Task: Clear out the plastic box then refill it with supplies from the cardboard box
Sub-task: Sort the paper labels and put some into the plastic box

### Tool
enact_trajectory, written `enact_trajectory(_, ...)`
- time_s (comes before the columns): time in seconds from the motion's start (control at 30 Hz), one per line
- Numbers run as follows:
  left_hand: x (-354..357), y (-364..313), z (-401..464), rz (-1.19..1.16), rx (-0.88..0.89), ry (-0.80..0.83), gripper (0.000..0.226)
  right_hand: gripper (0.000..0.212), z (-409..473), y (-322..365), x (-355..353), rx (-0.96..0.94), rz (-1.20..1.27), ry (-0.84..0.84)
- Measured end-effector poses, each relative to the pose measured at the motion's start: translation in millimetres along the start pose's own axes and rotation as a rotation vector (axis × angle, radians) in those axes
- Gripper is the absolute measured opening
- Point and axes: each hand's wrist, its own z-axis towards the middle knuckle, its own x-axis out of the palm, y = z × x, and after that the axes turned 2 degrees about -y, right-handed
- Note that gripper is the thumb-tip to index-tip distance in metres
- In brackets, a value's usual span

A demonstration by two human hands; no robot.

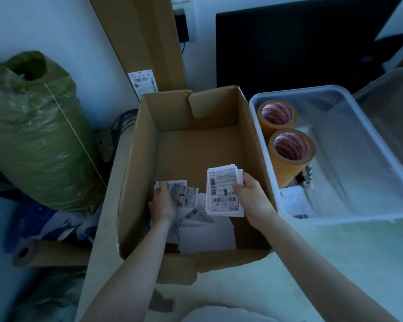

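Observation:
An open cardboard box sits in the middle with loose shipping labels on its floor. My right hand grips a stack of labels above the box floor, near its right wall. My left hand reaches into the box and holds a smaller bunch of labels. To the right stands a clear plastic box holding two rolls of brown tape, a label sheet and a small white part.
A green sack stands at the left. A tall flat carton leans on the wall behind. A dark monitor is behind the plastic box. A cardboard tube lies on the floor at lower left. Another clear lid or tub sits at far right.

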Motion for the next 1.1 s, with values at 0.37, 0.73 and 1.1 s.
enact_trajectory(0.37,-26,-19,3,-0.305,-0.054,-0.159,0.008,0.028,1,0,0,-0.011,-0.009,-0.022)
enact_trajectory(0.73,-79,-53,-7,-0.775,-0.161,-0.022,0.011,0.027,1,0,0,-0.035,-0.012,-0.018)
enact_trajectory(1.1,-98,-76,-29,-1.094,0.124,0.275,0.035,0.033,6,-4,-8,0.084,0.313,0.109)
